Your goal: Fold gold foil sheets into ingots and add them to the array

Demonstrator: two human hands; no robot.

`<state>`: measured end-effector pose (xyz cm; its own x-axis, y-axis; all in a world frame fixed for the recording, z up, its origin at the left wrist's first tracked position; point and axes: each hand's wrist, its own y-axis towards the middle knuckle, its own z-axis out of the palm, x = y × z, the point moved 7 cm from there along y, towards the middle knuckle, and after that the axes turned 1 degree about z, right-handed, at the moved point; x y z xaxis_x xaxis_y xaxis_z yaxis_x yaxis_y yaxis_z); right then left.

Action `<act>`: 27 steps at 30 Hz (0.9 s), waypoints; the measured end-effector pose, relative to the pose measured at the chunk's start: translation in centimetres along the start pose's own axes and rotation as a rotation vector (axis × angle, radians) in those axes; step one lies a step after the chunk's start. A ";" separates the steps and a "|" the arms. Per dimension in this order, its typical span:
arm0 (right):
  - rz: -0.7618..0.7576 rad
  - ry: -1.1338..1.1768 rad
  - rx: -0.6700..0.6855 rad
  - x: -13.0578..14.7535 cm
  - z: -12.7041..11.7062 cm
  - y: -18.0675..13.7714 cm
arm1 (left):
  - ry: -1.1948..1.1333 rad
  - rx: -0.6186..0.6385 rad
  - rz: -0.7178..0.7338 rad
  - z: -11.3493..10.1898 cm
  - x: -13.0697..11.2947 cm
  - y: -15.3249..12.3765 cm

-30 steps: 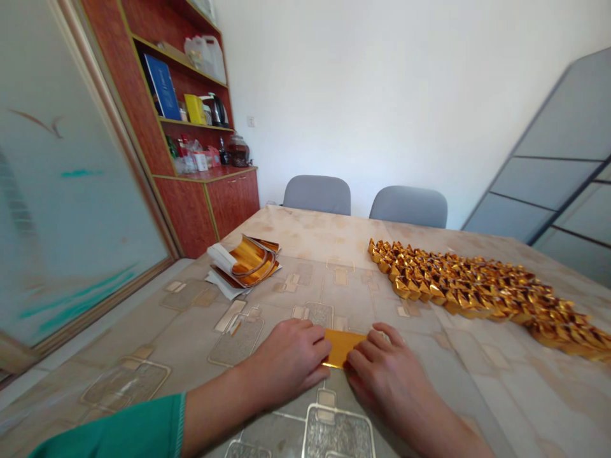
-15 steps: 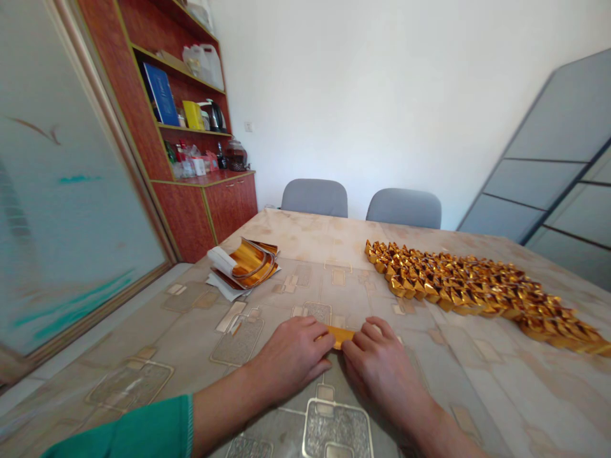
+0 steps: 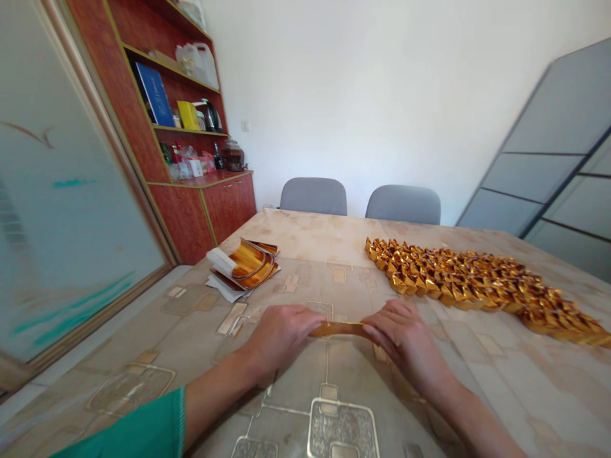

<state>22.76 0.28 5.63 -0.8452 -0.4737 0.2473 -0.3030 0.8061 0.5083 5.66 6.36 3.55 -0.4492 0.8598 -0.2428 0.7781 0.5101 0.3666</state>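
Between my two hands stretches a narrow folded strip of gold foil paper [image 3: 340, 329], held just over the patterned tablecloth. My left hand [image 3: 287, 327] pinches its left end, and my right hand [image 3: 398, 327] grips the other end. The fingers cover both ends of the strip. To the left lies a loose stack of gold foil paper sheets [image 3: 251, 264] with white backs, curled over. Rows of small folded gold paper pieces [image 3: 458, 280] stand packed together on the right of the table.
The table [image 3: 305, 232] has a patterned cover. Two grey chairs [image 3: 313, 196] stand behind its far edge. A red-brown cabinet [image 3: 191, 216] with bottles, jugs and a kettle rises at the left, beside a frosted glass door [image 3: 67, 191]. Grey panels [image 3: 554, 127] lean at the right.
My hands have moved apart, so more of the gold strip shows between them. The strip now looks narrower and slightly bent. My view has shifted a little.
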 end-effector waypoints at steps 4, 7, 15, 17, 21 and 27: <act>0.192 0.291 0.052 -2.3 -0.3 -0.4 | -0.246 0.098 -0.078 -0.4 0.2 0.2; 0.313 0.463 0.064 -3.2 -0.3 -0.5 | -0.441 0.153 -0.163 -0.6 0.1 0.3; 0.482 0.655 0.085 -4.3 -0.4 -0.7 | -0.702 0.225 -0.321 -0.8 -0.2 -0.1; 0.522 0.606 -0.001 -5.3 -1.3 -0.9 | -0.744 0.221 -0.365 -0.5 0.0 -0.4; 0.453 0.378 -0.204 -4.8 -3.4 -0.9 | -0.774 0.226 -0.424 0.5 -0.3 -0.8; 0.049 0.328 0.195 2.9 0.7 0.0 | -0.624 0.265 -0.247 1.1 -3.2 -0.7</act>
<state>20.05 -0.82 5.78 -0.6843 -0.4961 0.5345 -0.3706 0.8678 0.3310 7.07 3.23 3.07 -0.3527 0.5059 -0.7872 0.8021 0.5966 0.0241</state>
